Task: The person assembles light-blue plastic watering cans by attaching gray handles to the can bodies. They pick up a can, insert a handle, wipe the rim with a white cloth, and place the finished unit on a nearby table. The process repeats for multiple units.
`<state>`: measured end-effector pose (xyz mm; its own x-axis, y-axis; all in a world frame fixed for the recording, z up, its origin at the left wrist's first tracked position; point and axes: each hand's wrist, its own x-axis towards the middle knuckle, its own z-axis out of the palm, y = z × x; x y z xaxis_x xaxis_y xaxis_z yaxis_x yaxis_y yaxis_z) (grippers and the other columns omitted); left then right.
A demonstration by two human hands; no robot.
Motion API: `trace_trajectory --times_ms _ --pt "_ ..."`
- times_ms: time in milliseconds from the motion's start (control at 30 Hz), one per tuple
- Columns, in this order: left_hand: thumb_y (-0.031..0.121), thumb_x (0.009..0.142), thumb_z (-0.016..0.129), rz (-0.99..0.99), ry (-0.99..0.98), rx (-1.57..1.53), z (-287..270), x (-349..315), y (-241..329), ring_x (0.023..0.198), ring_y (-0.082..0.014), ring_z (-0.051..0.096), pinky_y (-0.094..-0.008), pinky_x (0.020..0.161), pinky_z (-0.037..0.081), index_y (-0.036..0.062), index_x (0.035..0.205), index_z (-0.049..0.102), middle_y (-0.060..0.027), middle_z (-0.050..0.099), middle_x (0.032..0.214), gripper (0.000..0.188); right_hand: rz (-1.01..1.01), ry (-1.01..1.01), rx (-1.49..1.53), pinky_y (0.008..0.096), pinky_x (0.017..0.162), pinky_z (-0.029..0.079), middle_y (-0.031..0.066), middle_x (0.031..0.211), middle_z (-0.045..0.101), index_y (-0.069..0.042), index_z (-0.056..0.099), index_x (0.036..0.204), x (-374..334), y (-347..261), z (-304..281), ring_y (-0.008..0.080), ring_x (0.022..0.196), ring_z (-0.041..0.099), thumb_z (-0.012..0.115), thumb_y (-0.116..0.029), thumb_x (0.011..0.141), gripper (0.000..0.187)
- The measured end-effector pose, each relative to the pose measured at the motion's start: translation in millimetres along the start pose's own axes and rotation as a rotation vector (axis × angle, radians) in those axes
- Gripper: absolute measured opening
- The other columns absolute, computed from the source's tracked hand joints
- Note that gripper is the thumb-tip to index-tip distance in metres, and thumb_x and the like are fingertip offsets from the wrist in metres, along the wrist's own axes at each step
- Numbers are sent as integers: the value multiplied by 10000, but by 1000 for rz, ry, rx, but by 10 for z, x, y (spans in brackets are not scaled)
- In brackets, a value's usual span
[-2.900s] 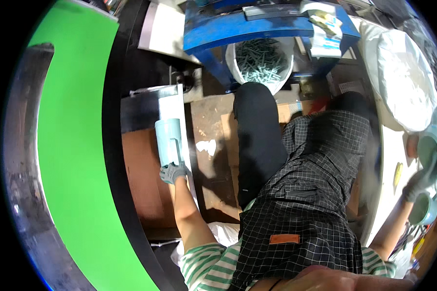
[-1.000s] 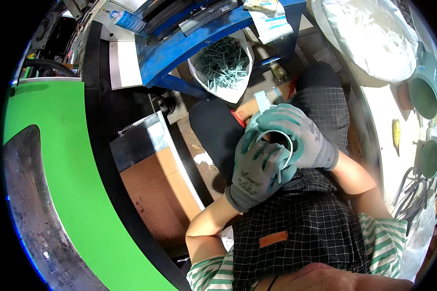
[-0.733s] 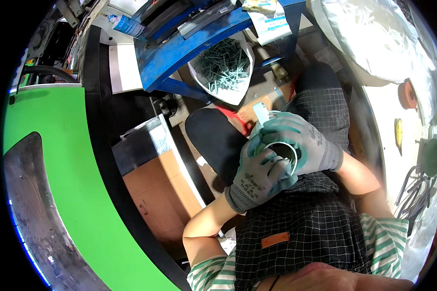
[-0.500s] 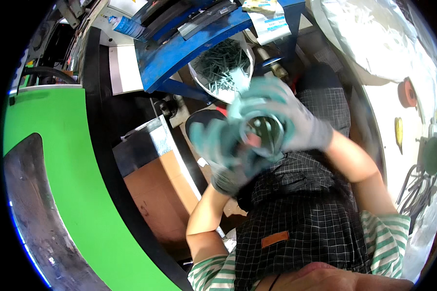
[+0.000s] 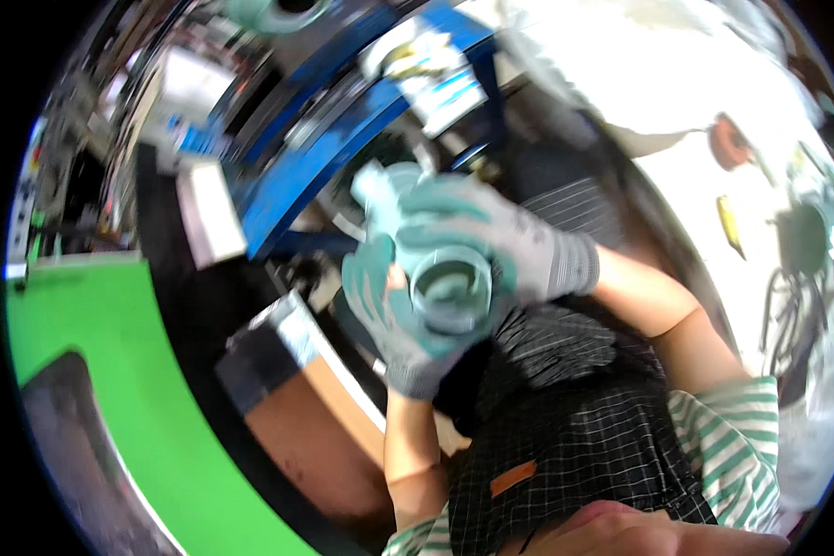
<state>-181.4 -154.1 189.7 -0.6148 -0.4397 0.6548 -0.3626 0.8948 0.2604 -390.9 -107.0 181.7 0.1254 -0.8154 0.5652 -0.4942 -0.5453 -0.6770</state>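
Observation:
Both of my hands wear grey gloves with green-coated palms and fingers. Between them is a pale green plastic pipe fitting (image 5: 376,196) with a round open end turned up toward me and a stub sticking out on the far side. My left hand (image 5: 385,310) is wrapped around its near left side. Over the far right side curve the fingers of my right hand (image 5: 477,227). The inside of the opening is blurred. Beyond the fitting, a bin of thin green scraps is mostly hidden.
A blue metal bench (image 5: 320,153) stands ahead, with a paper packet (image 5: 435,79) on it. At left are a green surface (image 5: 102,324) and an open cardboard box (image 5: 315,445). A white table (image 5: 686,195) at right holds a red ring (image 5: 729,142) and a yellow-handled item (image 5: 730,225).
The view has swung, and the surroundings have shifted in it. My hands have shifted left in the picture with the fitting still between them. A similar green piece now shows at the top edge.

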Motion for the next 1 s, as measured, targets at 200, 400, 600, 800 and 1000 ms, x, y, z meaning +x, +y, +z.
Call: trace_trajectory --times_ms 200,400,600,800,1000 --pt "498 646 990 -45 -127 -493 257 -215 158 1196 -443 645 -554 1039 521 17 1471 480 -224 628 1337 1083 348 -60 475 417 1107 515 129 1315 675 -38 672 1322 -605 -2 -833 239 1256 648 865 -240 846 552" --pt "299 699 962 -34 -184 -490 284 -401 206 1234 -333 640 -460 1030 550 6 1549 360 -175 573 1408 1083 714 537 -826 351 841 555 85 981 750 -81 779 1026 -821 687 -2176 210 868 695 734 -376 974 303" --pt "497 707 941 7 -111 -437 331 -191 336 1217 -451 635 -565 1066 508 15 1470 482 -215 624 1355 1012 882 -26 -1440 401 1042 524 62 1254 672 -210 803 1004 -665 1180 -2724 236 1192 624 698 -184 974 112" --pt "437 677 964 -39 -167 -372 250 -145 383 1247 -435 606 -570 1087 477 52 1482 502 -197 611 1373 1005 722 33 -1433 409 966 520 13 1170 663 -154 756 933 -764 1078 -2699 263 1097 612 737 -157 855 80" --pt "308 710 979 -43 -8 -250 389 -276 344 1220 -385 613 -475 961 556 66 1560 388 -215 556 1395 1063 569 143 -528 361 796 619 109 943 751 -82 708 1178 -466 453 -1974 203 803 747 686 -265 1009 250"
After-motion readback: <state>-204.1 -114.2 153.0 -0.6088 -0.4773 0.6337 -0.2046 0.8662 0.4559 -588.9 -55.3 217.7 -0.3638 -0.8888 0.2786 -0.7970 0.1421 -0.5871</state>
